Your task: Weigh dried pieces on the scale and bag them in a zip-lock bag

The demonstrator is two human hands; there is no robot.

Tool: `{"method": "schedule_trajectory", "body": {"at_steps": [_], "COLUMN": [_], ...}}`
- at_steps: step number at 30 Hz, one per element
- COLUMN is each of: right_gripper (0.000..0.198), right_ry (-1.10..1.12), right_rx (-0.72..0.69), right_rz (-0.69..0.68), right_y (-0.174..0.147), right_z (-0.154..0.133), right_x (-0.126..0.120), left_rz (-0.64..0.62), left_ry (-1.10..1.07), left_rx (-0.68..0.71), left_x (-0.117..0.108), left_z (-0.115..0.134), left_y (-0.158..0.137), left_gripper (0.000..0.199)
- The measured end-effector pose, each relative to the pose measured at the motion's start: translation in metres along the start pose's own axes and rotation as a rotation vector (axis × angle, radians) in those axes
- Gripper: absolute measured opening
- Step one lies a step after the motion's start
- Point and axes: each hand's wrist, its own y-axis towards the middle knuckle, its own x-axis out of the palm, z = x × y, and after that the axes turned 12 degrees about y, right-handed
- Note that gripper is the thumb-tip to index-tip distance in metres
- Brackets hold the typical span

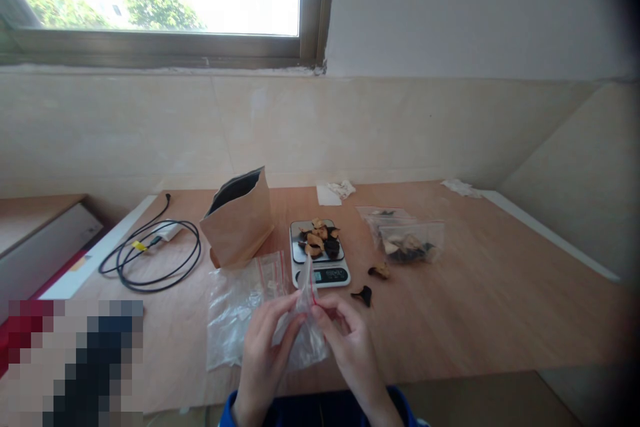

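Note:
A clear zip bag [307, 280] with a red seal line is held upright between my two hands, near the table's front edge. My left hand [273, 327] pinches one side of its mouth. On the other side, my right hand [345, 330] pinches the bag by the red line. Just beyond is a white kitchen scale [295, 273] with dried, dark-edged tan pieces [315, 245] heaped on its plate. The bag covers part of the scale's front. More flat clear zip bags [235, 320] lie to the left, partly under my left hand.
An open brown paper pouch [240, 227] stands behind the flat bags. A coiled black cable [120, 267] lies at the left. Filled zip bags [413, 243] sit right of the scale, with two loose dried pieces [380, 271] nearer. White scraps [330, 195] lie by the wall.

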Motion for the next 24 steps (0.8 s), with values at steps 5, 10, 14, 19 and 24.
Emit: {"method": "schedule_trajectory", "body": {"at_steps": [5, 10, 14, 19, 24], "right_gripper": [0.031, 0.032, 0.036, 0.034, 0.026], "right_ry": [0.107, 0.062, -0.075, -0.259, -0.514], "right_rx": [0.019, 0.011, -0.037, -0.08, -0.267], "right_rz": [0.199, 0.152, 0.149, 0.165, 0.098], "right_y": [0.008, 0.014, 0.017, 0.031, 0.052], "right_z": [-0.001, 0.0, 0.002, 0.014, 0.022], "right_x": [-0.014, -0.027, -0.04, -0.067, -0.084], "left_rz": [0.241, 0.166, 0.306, 0.556, 0.423], "left_ry": [-0.055, -0.152, -0.079, 0.02, -0.178], "left_rx": [-0.239, -0.345, -0.301, -0.208, -0.209], "left_x": [-0.005, -0.006, 0.008, 0.038, 0.058], "left_z": [-0.006, -0.011, -0.022, -0.044, -0.052], "left_y": [0.005, 0.026, 0.047, 0.059, 0.054], "left_gripper": [0.012, 0.019, 0.021, 0.019, 0.019]}}
